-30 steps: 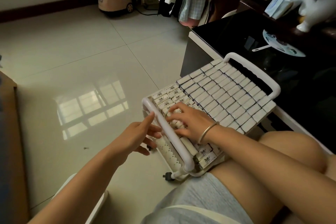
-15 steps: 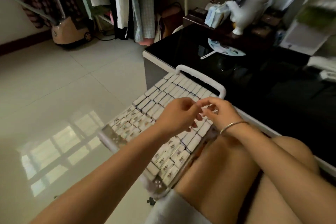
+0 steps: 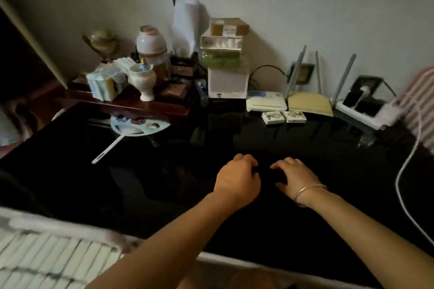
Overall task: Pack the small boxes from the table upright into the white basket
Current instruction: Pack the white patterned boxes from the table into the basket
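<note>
Hands over black desk (image 3: 164, 183).
Left hand (image 3: 237, 182) curled, hold unclear in gloom; right hand (image 3: 294, 177) slack, empty. White basket (image 3: 58, 225), blurred, lower left, full of small boxes (image 3: 47, 256); two loose boxes (image 3: 273, 117) at desk rear.

I see a lived-in room of a home. A glossy black desk (image 3: 164, 183) stands against a plain white wall (image 3: 305, 7). Household clutter crowds its back edge: a small globe (image 3: 101, 42), a white vase (image 3: 143, 80), tissue packs (image 3: 103, 84), a hand fan (image 3: 138, 125), stacked cartons (image 3: 223, 54) and a router (image 3: 310, 103) with raised antennas.
</note>
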`<state>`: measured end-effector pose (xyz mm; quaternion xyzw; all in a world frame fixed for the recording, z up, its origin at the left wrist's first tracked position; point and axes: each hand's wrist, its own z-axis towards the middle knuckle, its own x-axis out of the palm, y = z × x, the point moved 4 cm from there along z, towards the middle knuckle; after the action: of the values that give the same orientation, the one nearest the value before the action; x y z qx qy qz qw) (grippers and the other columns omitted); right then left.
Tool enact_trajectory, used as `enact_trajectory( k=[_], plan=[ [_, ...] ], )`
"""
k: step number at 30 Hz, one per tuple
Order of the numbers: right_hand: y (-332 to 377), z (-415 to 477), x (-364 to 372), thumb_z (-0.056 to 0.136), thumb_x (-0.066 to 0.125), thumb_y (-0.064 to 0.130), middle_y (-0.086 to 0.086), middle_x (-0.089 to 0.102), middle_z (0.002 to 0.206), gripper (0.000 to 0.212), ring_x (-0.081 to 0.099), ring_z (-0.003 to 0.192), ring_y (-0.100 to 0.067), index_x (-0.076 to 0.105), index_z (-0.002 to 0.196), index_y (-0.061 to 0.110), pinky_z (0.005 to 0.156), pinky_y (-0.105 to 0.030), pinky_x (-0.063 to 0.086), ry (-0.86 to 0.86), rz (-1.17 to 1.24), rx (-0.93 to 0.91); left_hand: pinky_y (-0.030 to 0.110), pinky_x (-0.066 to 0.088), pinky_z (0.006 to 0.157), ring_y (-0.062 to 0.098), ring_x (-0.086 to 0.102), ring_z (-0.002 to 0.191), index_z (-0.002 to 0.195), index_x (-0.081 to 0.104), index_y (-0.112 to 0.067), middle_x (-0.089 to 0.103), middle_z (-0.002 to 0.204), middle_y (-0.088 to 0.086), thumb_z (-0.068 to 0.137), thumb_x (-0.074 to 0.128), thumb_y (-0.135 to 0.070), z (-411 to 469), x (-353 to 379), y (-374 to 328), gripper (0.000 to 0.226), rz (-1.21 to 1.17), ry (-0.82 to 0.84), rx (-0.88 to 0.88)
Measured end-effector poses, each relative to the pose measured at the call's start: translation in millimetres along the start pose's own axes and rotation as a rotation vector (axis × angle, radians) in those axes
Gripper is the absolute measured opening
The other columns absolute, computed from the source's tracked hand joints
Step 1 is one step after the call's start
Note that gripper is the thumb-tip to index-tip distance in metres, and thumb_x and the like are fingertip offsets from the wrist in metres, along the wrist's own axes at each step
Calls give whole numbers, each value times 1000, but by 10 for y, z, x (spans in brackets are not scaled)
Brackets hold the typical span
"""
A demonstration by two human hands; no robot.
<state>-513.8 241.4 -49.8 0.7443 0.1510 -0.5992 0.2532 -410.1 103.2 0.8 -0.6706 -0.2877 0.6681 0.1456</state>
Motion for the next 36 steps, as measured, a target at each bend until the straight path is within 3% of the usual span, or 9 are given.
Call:
enact_trajectory(
  k=[5, 8, 13, 16, 19, 23, 27, 30, 36],
  plan=[
    [-587, 748, -204, 86, 61, 27, -2, 29, 147, 63, 30, 133, -26, 33, 143, 24, 105, -39, 38, -143, -10, 87, 40, 42, 105, 27, 43, 129, 138, 45, -16, 41, 144, 6, 94, 50, -26, 1009, 275, -102, 45, 247, 21, 98],
    [-839, 1166, -292, 87, 60, 26, 1, 16, 157, 68, 15, 142, -23, 28, 146, 23, 109, -41, 35, -144, -142, 115, 44, 38, 109, 28, 27, 142, 149, 25, -16, 9, 161, 5, 98, 46, -36, 1526, 405, -88, 60, 281, 42, 75],
    [-1076, 1680, -418, 84, 62, 18, 1, -8, 160, 86, -2, 147, -24, 8, 152, 18, 114, -41, 26, -87, -247, 152, 42, 42, 102, 29, 31, 141, 155, 5, -15, -10, 162, 5, 99, 43, -43, 2159, 539, -73, 73, 347, -19, 49],
    [-1199, 1758, -374, 86, 56, 16, 2, -6, 161, 78, -6, 147, -21, 13, 151, 19, 116, -41, 23, -32, -234, 160, 42, 43, 99, 30, 36, 137, 155, 4, -21, -3, 162, 6, 98, 37, -51, 2388, 601, -50, 72, 455, -10, 93],
    [-1244, 1692, -414, 86, 57, 23, 1, 11, 160, 63, -2, 148, -18, 30, 143, 15, 112, -40, 30, -96, -176, 130, 43, 44, 94, 30, 42, 131, 149, 28, -22, 16, 157, 6, 95, 40, -57, 2475, 589, -27, 65, 547, -33, 144],
    [-1167, 1540, -524, 84, 64, 38, -7, 49, 133, 44, 40, 129, -25, 48, 118, 15, 96, -37, 43, -102, -163, 102, 41, 33, 109, 30, 33, 137, 127, 49, -14, 40, 149, 10, 87, 56, -57, 2505, 576, -75, 59, 560, -102, 285],
    [-990, 1233, -596, 78, 71, 46, 5, 49, 106, 36, 44, 106, -20, 54, 103, 27, 91, -33, 35, -149, -158, 93, 37, 45, 83, 29, 59, 109, 114, 48, -13, 64, 115, 10, 84, 68, -48, 2319, 529, -145, 51, 501, -91, 195],
    [-797, 918, -466, 73, 74, 49, 15, 39, 87, 41, 39, 95, -13, 51, 99, 29, 87, -30, 34, -161, -82, 62, 38, 48, 81, 27, 62, 105, 119, 41, -18, 66, 115, 5, 80, 71, -46, 1935, 543, -8, 56, 365, -138, 110],
    [-146, 179, -127, 67, 84, 30, 10, 56, 104, 61, 61, 73, -12, 46, 115, 34, 75, -29, 51, -116, 588, 6, 35, 50, 96, 12, 59, 111, 139, 38, -21, 59, 121, -5, 76, 77, -33, 647, 251, 452, 75, -174, -158, 36]
  ],
)
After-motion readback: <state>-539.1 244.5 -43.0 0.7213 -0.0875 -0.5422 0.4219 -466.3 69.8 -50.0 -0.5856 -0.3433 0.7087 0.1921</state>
